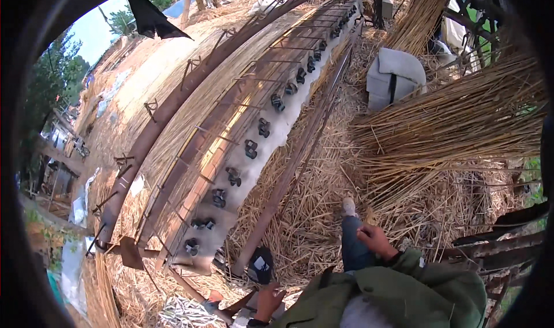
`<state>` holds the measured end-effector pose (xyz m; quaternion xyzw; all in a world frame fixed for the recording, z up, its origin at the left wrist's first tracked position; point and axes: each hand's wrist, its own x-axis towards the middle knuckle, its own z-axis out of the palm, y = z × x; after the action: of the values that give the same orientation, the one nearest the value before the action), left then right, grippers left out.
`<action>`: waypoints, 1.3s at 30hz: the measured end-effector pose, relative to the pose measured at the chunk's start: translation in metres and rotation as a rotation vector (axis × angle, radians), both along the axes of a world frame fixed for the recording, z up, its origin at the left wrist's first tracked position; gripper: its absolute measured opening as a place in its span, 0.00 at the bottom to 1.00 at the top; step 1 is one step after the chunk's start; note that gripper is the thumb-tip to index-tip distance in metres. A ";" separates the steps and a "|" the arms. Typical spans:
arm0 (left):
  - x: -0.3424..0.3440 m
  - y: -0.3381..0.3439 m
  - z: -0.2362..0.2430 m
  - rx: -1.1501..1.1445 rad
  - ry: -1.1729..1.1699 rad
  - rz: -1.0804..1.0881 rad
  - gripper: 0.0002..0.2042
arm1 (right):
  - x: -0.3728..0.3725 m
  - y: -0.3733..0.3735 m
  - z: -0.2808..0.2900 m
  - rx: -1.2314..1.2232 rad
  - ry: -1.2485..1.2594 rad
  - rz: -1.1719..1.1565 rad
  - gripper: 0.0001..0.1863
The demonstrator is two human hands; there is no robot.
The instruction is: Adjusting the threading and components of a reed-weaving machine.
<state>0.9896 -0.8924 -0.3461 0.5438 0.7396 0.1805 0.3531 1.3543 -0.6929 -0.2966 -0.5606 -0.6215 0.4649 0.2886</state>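
L hand (269, 304), part-open, was just below the blk piece (261, 264) w/ white patch, near the brown bar's (266, 218) lower end; contact unclear. R hand (376, 241) was loosely curled, couldn't tell if holding anything.

hands (378, 242): 2 | dark spool-like pieces (251, 149): at least 12 | grey block (404, 65): 1

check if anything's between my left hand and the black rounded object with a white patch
Nothing visible stands between them: the left hand is just below the black rounded object with a white patch in the picture. Whether they touch, I cannot tell.
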 end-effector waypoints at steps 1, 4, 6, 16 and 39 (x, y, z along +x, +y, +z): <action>0.024 0.037 0.017 0.009 -0.064 0.039 0.19 | 0.001 0.025 -0.006 0.023 0.012 0.038 0.11; 0.085 0.144 0.042 0.119 -0.123 0.075 0.22 | 0.013 0.115 -0.043 0.028 0.164 0.075 0.08; 0.106 0.204 0.037 0.189 -0.063 0.095 0.22 | 0.026 0.184 -0.053 -0.104 0.175 0.091 0.07; 0.152 0.403 0.100 0.307 0.014 0.324 0.22 | 0.055 0.464 -0.048 0.008 0.220 0.248 0.11; 0.051 0.656 0.071 0.631 0.052 0.813 0.40 | 0.103 0.570 -0.057 -0.060 0.171 0.028 0.09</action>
<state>1.0401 -0.2366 -0.2754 0.2968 0.8092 0.5042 0.0546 1.4572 -0.1231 -0.3540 -0.5186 -0.5883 0.5332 0.3172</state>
